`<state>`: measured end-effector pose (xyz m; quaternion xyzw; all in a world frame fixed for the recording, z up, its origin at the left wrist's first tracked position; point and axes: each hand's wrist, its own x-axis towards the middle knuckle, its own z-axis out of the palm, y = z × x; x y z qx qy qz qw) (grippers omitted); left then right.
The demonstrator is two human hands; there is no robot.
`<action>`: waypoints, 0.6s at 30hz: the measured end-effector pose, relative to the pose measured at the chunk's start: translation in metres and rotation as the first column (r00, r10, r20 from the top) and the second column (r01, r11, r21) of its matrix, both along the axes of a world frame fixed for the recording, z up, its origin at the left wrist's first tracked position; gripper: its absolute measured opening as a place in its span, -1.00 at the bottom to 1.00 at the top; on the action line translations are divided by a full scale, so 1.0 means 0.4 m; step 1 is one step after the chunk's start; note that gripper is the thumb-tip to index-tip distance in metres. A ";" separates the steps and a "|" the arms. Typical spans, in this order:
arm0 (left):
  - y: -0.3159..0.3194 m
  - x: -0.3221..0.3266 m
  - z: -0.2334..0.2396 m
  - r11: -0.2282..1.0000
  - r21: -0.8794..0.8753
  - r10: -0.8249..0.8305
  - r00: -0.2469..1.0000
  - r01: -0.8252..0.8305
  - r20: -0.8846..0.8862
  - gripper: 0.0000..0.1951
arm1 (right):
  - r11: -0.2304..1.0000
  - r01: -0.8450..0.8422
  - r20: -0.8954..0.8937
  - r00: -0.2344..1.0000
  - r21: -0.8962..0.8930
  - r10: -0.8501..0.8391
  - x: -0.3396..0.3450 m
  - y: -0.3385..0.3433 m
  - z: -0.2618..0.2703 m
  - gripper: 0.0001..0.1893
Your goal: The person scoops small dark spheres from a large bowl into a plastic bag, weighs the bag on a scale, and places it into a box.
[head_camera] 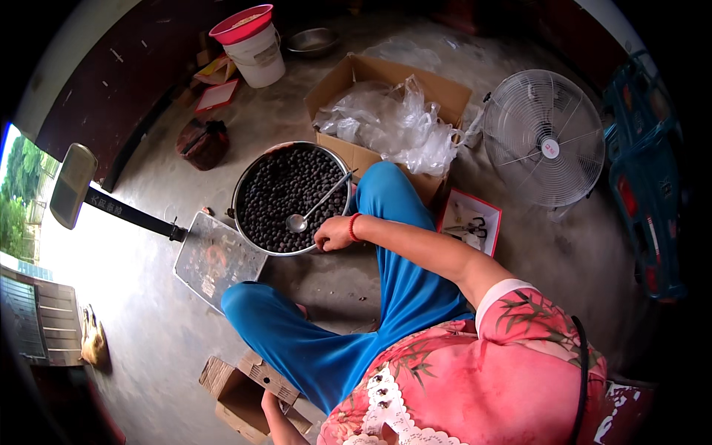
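Observation:
A round metal basin (272, 183) full of small dark purple berries stands before me, on or against a platform scale's metal plate (219, 258). A long-handled metal ladle (297, 222) lies on the berries, its handle over the far right rim. My right hand (335, 233), with a red bead bracelet at the wrist, is at the basin's near right rim, fingers curled; whether it grips the rim is not clear. My left hand (271, 401) reaches down at an open cardboard box (236, 403) beside my left knee; its fingers are mostly hidden by the flap.
A large carton (325, 100) of clear plastic bags (384, 119) stands beyond the basin. Right are a floor fan (544, 139) and a shallow box (492, 214) with scissors. The scale's display post (133, 214) rises left. A white bucket (258, 61) is farther back; an animal (94, 342) lies far left.

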<state>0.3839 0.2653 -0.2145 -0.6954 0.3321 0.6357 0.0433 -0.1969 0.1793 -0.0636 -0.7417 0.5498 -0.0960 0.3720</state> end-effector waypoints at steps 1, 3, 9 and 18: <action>-0.008 -0.011 0.032 0.999 -0.015 -0.032 0.999 0.033 0.037 -0.78 | 1.000 -0.005 -0.003 1.000 -0.013 0.005 0.003 -0.001 0.002 -0.77; -0.028 -0.040 0.101 0.993 -0.095 -0.068 0.997 0.072 0.046 -0.79 | 1.000 -0.016 0.005 1.000 -0.021 0.016 0.014 -0.010 0.010 -0.76; -0.084 -0.115 0.391 0.938 -0.209 -0.250 0.957 0.277 0.147 -0.70 | 0.999 -0.031 0.035 0.999 -0.034 0.033 0.016 -0.004 0.025 -0.76; -0.245 -0.318 0.771 0.629 -0.776 -0.203 0.975 0.054 -0.096 -0.68 | 0.999 -0.039 -0.002 0.999 -0.029 0.039 0.034 -0.015 0.036 -0.78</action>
